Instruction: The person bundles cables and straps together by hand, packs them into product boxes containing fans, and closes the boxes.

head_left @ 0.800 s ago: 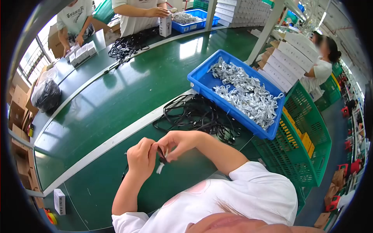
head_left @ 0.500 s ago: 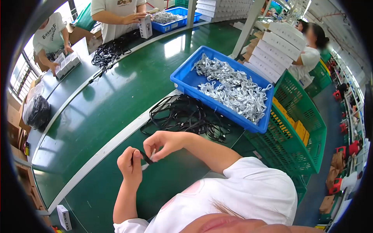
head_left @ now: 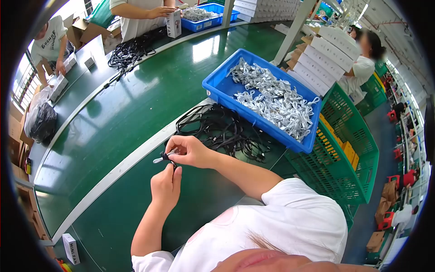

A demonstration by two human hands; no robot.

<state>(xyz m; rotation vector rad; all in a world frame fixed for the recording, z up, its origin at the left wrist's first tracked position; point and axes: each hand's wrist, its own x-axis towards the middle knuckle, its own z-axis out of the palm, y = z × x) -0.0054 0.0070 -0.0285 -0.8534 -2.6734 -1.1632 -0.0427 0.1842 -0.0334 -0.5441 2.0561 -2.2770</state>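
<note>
My right hand [head_left: 188, 152] pinches a small bundled white cable [head_left: 157, 160], whose looped end sticks out to the left of the fingers. A black cord [head_left: 165, 156] is wrapped around this bundle. Just below, my left hand [head_left: 165, 187] is closed, thumb up, on a black strand hanging from the bundle. Part of both cords is hidden by the fingers. Beyond my right hand lies a tangled pile of black cables [head_left: 217, 129] on the green work surface. Past that pile, a blue tray [head_left: 216, 93] holds many bundled white cables [head_left: 276, 104].
Green crates [head_left: 346, 174] with yellow boxes inside stand at the right, near stacked white boxes [head_left: 324, 59]. A metal strip [head_left: 122, 167] divides the surface. A MINI FAN box [head_left: 71, 249] sits at lower left. Co-workers handle boxes across the table.
Both hands have moved slightly up, and the left also rightward. The white loop now shows left of my right fingers, with black cord around it. A co-worker at far left has shifted boxes.
</note>
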